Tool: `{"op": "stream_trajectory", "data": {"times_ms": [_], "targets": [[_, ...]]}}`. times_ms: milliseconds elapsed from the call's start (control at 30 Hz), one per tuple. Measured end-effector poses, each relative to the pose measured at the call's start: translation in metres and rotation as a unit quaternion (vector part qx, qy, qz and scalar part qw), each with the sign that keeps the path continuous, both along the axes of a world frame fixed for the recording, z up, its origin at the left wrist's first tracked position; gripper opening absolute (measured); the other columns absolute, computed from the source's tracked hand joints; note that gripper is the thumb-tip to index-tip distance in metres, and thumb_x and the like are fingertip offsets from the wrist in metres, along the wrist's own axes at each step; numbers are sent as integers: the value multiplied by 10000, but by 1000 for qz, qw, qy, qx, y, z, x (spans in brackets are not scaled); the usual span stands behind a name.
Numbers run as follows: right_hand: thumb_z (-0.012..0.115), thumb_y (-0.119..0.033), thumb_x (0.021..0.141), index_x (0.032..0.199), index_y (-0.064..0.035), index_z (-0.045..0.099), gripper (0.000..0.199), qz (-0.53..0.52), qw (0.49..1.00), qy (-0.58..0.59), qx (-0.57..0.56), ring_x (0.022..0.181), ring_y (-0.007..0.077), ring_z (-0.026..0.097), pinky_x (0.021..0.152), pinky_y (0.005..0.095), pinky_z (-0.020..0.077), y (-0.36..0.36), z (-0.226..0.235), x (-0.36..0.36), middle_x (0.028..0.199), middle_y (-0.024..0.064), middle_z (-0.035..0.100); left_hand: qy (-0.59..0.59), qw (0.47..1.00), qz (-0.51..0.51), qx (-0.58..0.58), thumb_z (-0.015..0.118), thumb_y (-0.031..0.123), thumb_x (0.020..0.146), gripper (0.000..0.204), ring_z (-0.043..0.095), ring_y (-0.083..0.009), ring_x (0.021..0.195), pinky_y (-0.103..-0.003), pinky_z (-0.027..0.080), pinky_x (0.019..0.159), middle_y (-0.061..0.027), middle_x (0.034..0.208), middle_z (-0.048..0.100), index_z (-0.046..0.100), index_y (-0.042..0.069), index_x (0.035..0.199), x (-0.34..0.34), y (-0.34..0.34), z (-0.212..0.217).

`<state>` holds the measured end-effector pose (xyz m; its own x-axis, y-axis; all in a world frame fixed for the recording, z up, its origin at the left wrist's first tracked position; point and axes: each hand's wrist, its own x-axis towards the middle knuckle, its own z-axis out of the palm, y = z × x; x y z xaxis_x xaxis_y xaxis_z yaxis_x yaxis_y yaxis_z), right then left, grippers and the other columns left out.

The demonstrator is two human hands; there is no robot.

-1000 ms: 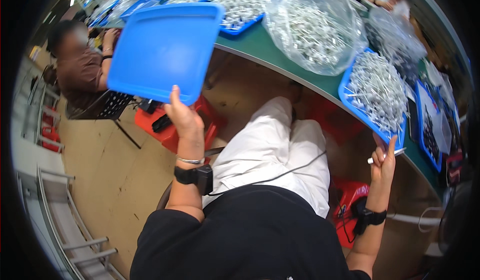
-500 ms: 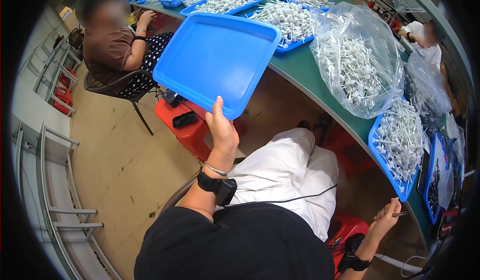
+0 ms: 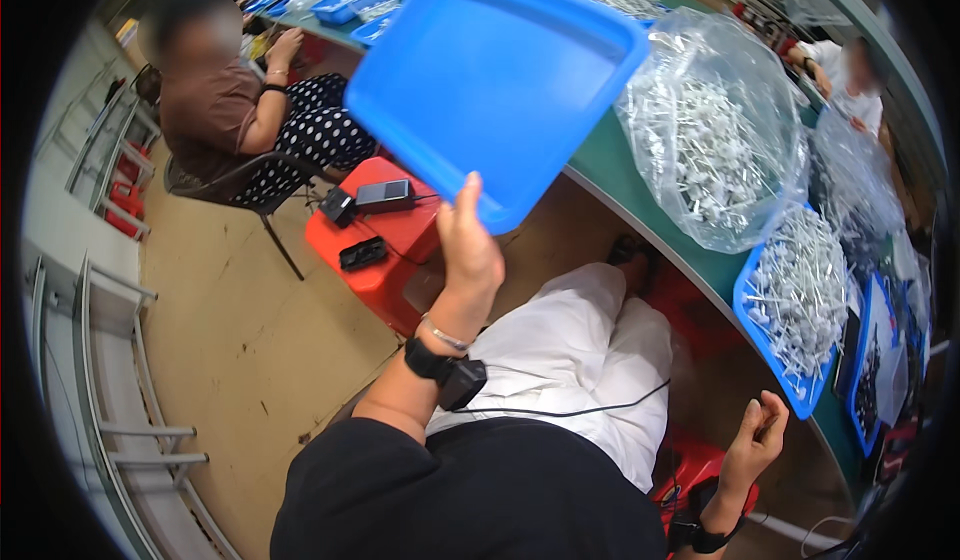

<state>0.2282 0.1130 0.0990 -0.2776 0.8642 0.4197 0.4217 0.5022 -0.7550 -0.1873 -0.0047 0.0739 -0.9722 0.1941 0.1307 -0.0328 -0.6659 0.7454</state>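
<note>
Head camera looks down: the left hand (image 3: 468, 245) grips the near edge of an empty blue tray (image 3: 495, 80), lifted and tilted above the green table (image 3: 640, 200). The right hand (image 3: 757, 438) hangs low, loosely curled, holding nothing I can see. The carrying step looks underway; setting it down needs a flat spot.

A large, shallow, rectangular blue plastic tray (image 3: 490, 80) with rounded corners and a raised rim is held up empty, tilted with its open face toward the camera. Its near lower edge is gripped from below, and its far side overlaps the green bench (image 3: 640, 195) edge.
</note>
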Motion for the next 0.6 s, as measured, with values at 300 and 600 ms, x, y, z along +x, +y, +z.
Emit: {"op": "stream_trajectory", "data": {"times_ms": [300, 600], "targets": [[601, -52, 982, 1117, 29, 595, 157, 16, 999, -34, 40, 671, 44, 370, 589, 201, 309, 8, 7, -10, 794, -38, 467, 30, 999, 12, 36, 529, 280, 1014, 215, 564, -126, 633, -278, 457, 521, -30, 824, 592, 554, 67, 1038, -40, 50, 64], [610, -52, 979, 1097, 31, 603, 145, 26, 999, -42, -14, 668, 38, 372, 585, 194, 308, 17, -6, -8, 797, -39, 474, -50, 979, 195, -23, 517, 296, 1010, 356, 638, -173, 859, -282, 504, 526, -102, 1112, 609, 479, 30, 1243, -110, 30, 16]]}}
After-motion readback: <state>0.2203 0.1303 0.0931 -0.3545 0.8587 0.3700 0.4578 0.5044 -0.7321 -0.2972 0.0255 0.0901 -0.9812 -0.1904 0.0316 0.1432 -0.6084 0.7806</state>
